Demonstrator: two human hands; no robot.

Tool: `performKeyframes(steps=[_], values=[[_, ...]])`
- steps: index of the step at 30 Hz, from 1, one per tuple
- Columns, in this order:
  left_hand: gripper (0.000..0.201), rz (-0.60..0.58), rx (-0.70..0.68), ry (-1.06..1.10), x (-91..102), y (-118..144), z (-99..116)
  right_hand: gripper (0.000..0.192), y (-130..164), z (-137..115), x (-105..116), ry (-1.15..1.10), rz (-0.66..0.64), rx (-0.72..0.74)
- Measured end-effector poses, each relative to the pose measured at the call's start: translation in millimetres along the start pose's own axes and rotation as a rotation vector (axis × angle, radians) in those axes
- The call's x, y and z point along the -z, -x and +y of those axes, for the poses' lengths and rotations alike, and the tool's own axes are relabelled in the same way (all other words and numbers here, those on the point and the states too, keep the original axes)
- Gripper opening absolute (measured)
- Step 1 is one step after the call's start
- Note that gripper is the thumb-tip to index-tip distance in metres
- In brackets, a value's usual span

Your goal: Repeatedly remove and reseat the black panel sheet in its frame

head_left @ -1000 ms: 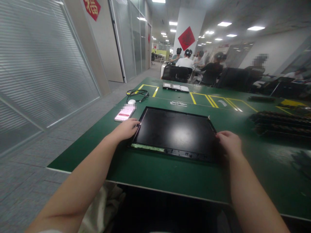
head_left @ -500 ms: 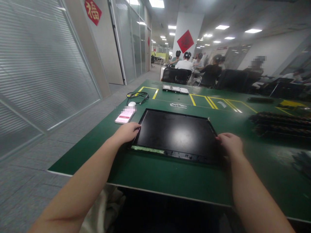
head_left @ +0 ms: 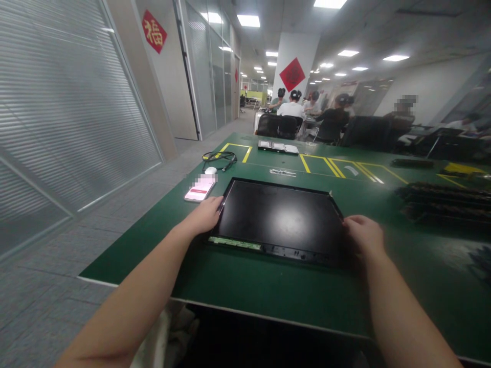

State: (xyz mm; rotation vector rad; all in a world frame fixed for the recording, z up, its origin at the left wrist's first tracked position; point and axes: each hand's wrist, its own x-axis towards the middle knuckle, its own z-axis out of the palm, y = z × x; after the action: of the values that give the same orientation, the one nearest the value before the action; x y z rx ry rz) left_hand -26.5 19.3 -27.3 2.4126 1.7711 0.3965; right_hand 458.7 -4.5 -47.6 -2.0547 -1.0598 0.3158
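A black display panel [head_left: 280,217] in a thin dark frame lies face up in front of me, with a soft light reflection on its surface. A green circuit strip [head_left: 235,243] runs along the left part of its near edge. My left hand [head_left: 207,213] is closed on the panel's left edge, thumb on top. On the right edge, my right hand [head_left: 364,232] grips the frame with thumb and fingers. The fingers under both edges are hidden.
The green table [head_left: 245,283] carries a lit phone [head_left: 200,189], a white mouse [head_left: 210,170] and a coiled black cable [head_left: 226,159]. Yellow tape marks and a row of small devices [head_left: 278,147] lie farther back. Dark stacked parts [head_left: 441,202] sit at right. Several people are seated beyond.
The whole view has shifted slightly, so everything appears a little lower. Both hands keep their hold on the panel's edges.
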Motion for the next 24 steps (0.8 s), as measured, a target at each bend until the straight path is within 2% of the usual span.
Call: performKeyframes(steps=[4,8,13,15,19,22,24], values=[[0.044,-0.072,0.043,-0.05,-3.6,-3.9,-5.7,0.025,0.0,2.2,3.2,-0.094,0.021,-0.076],[0.046,-0.097,0.044,-0.037,-1.6,-5.2,-9.0,0.023,-5.9,8.7,6.7,0.014,0.124,-0.088],[0.044,-0.047,-0.003,0.038,-1.7,-8.1,-15.3,0.028,-9.7,12.8,2.2,0.014,-0.022,-0.089],[0.045,-0.034,0.011,0.09,-2.4,-9.9,-17.9,0.03,-9.7,13.3,-0.5,0.027,-0.044,-0.067],[0.037,0.019,0.156,0.378,-0.3,-10.4,-16.0,0.035,-10.8,14.8,-3.6,0.067,-0.037,-0.02],[0.036,0.1,0.404,0.753,8.1,-6.9,-3.6,0.037,-11.7,15.6,-4.8,0.088,-0.027,0.003],[0.043,0.131,0.562,1.005,16.7,-3.4,8.6,0.035,-11.6,15.5,-5.5,0.101,-0.026,0.0]])
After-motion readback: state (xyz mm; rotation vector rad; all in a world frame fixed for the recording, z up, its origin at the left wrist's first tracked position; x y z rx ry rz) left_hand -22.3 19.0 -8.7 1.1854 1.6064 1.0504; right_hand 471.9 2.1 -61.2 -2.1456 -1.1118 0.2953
